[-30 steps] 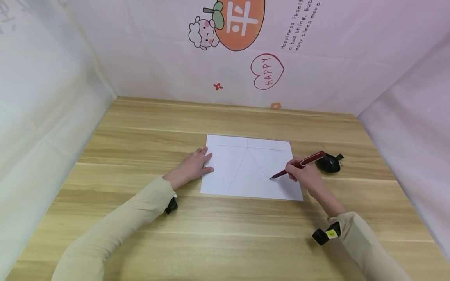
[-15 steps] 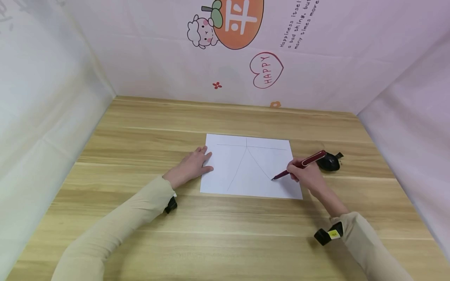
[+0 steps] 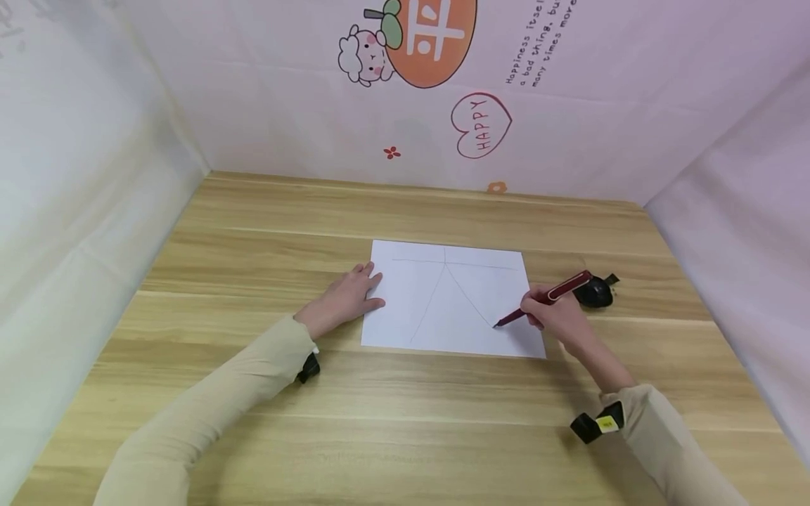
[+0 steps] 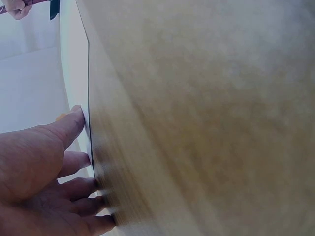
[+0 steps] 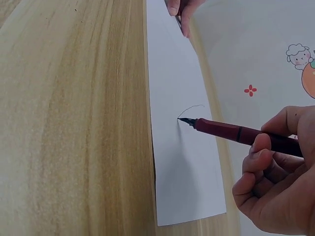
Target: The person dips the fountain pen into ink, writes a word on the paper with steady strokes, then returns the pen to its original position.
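Observation:
A white sheet of paper (image 3: 436, 316) lies on the wooden table, bearing thin lines: a short vertical stroke, a long horizontal one, and two slanting down from their crossing. My right hand (image 3: 557, 316) pinches a dark red fountain pen (image 5: 221, 130) between thumb and fingers. The nib meets the paper at the lower end of the right slanting line, as the right wrist view also shows. My left hand (image 3: 342, 301) rests on the paper's left edge with fingers spread, thumb and fingertips touching sheet and table (image 4: 197, 123).
Just behind the pen's back end sits a small black object (image 3: 596, 292), partly covered by the pen in the head view. A white printed cloth (image 3: 285, 105) rises behind the table, with more cloth at both sides. Each wrist carries a black camera (image 3: 588, 426).
The right hand and pen have moved slightly right and toward the person, and the right slanting line has grown longer. The left hand and the paper have stayed in place.

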Available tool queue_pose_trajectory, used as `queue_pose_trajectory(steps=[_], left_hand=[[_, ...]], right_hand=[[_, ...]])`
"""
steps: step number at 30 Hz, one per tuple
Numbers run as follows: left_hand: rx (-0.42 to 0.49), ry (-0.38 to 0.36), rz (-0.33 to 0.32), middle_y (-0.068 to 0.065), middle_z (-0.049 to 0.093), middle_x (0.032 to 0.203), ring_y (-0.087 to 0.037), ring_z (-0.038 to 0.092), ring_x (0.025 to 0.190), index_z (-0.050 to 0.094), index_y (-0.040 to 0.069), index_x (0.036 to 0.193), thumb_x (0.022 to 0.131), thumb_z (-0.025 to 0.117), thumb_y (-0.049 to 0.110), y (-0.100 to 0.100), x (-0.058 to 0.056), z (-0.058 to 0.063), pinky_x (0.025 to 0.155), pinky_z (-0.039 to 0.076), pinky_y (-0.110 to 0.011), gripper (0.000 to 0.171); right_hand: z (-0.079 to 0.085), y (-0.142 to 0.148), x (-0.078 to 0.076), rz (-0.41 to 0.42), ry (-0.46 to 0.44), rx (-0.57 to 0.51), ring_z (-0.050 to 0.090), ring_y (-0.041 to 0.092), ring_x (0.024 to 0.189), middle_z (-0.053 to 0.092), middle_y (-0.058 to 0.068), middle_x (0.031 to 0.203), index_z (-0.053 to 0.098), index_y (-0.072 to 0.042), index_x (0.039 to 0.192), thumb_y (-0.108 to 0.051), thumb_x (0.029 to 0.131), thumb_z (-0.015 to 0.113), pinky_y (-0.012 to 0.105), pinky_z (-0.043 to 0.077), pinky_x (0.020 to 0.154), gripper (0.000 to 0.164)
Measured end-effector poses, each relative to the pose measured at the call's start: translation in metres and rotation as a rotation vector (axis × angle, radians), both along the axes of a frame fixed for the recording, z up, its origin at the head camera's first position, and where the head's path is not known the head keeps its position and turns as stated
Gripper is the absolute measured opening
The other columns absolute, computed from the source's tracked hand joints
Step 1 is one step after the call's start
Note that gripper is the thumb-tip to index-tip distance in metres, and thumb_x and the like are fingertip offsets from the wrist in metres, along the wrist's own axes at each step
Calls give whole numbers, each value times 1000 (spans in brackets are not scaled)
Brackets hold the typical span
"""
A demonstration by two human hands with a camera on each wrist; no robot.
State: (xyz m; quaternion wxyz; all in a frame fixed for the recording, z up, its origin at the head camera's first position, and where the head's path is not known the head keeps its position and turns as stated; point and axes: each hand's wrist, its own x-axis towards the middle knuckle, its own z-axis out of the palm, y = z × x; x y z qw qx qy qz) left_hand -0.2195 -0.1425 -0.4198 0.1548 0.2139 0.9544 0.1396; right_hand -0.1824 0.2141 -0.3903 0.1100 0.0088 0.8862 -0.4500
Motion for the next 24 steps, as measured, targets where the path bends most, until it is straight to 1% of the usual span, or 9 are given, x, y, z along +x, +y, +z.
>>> queue_pose_trajectory(steps=[6,12,17,24], left_hand=[[7,3,-8,-25,22,152,-40,22,142,35,0,143,95,53,33,-2,0,1,114,26,-51,61],[16,0,-11,-25,22,152,-41,21,142,35,0,142,95,53,32,-2,2,3,114,25,-53,60],[7,-2,-12,-25,21,152,-40,21,142,35,0,143,95,52,33,-3,2,4,114,25,-52,60],[7,-12,-13,-25,20,153,-40,19,143,34,0,143,96,51,33,-2,2,3,114,24,-52,61]], right_hand=[[3,2,2,4,1,27,48,5,56,51,-7,58,58,6,92,-11,88,53,22,43,51,18],[5,4,3,7,-18,15,47,4,56,50,-6,58,57,8,94,-10,87,52,21,41,50,20],[4,5,3,6,-22,28,47,4,56,49,-6,58,57,7,93,-10,87,52,21,41,50,19],[3,7,3,24,-10,47,45,6,54,48,-6,56,57,6,90,-10,87,51,22,38,48,17]])
